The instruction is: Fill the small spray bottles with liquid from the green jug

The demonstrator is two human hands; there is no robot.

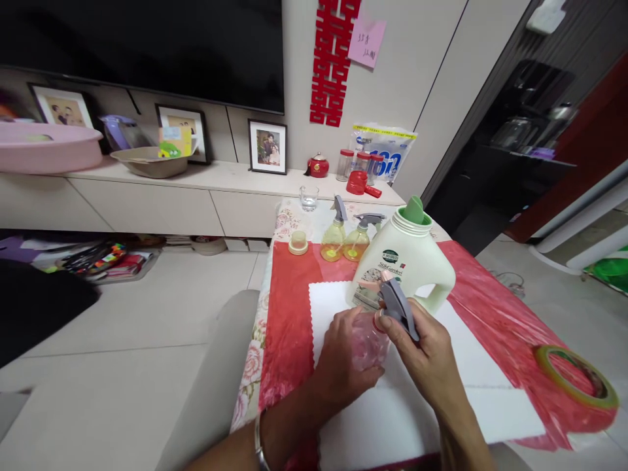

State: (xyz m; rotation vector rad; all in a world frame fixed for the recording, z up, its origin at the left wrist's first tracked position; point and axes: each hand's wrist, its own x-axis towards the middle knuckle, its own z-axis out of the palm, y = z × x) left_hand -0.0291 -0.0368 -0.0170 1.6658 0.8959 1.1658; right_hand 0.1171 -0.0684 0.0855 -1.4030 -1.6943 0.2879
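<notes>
A small pink clear spray bottle (369, 341) is wrapped in my left hand (341, 360), above the white sheet (412, 415). At its neck, my right hand (428, 353) grips the grey trigger spray head (398, 307); whether the head is fully seated on the bottle I cannot tell. Just behind stands a large pale green detergent jug (426, 261), its mouth uncapped with a green spout inside. Two yellow spray bottles with grey triggers, one upright (333, 241) and one beside it (356, 244), hold some liquid. A pale translucent cap (297, 243) sits to their left.
Red plastic (289, 294) covers the flowered tablecloth (252, 356). A roll of tape (606, 396) lies at the right edge. Behind are a glass mug (309, 198), a red scoop-like item (360, 184) and a white bag (387, 147) on the cabinet.
</notes>
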